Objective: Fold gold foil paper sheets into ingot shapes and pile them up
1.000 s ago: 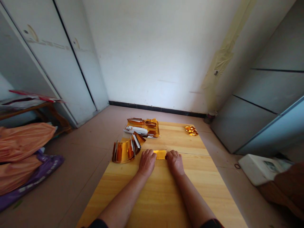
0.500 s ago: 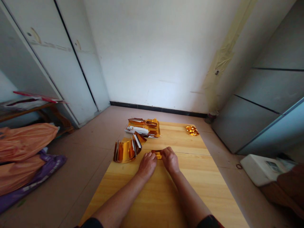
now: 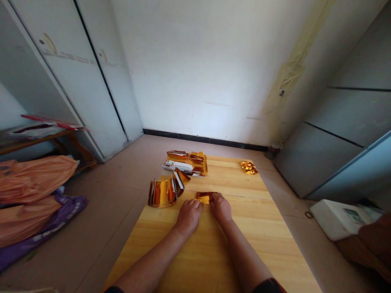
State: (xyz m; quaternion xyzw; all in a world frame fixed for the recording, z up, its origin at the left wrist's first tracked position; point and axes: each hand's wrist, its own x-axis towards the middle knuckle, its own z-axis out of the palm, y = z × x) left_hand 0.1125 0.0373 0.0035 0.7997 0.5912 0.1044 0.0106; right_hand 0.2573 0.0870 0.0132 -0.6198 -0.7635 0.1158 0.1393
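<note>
A small sheet of gold foil paper [image 3: 204, 197] lies on the wooden table between my two hands, its far edge looking darker and turned up. My left hand [image 3: 189, 214] has its curled fingers on the sheet's near left corner. At the right end, my right hand [image 3: 221, 207] pinches the paper, with the fingertips partly hidden. Left of my hands stands a curved stack of gold foil sheets [image 3: 163, 192], fanned out and showing white backs. Behind it is a larger pile of gold foil paper [image 3: 199, 163]. Several folded gold pieces [image 3: 249, 167] lie at the far right corner.
The wooden table [image 3: 262, 240] has its far edge towards the wall. A grey cabinet [image 3: 104, 81] stands at left, near orange and purple bags [image 3: 36, 183] on the floor. At right are a grey fridge-like unit [image 3: 332, 134] and a white box [image 3: 330, 217].
More of the foil sheet now shows between my hands, and its dark far edge is visible. My right hand has turned lower over the paper. The view has shifted slightly.
</note>
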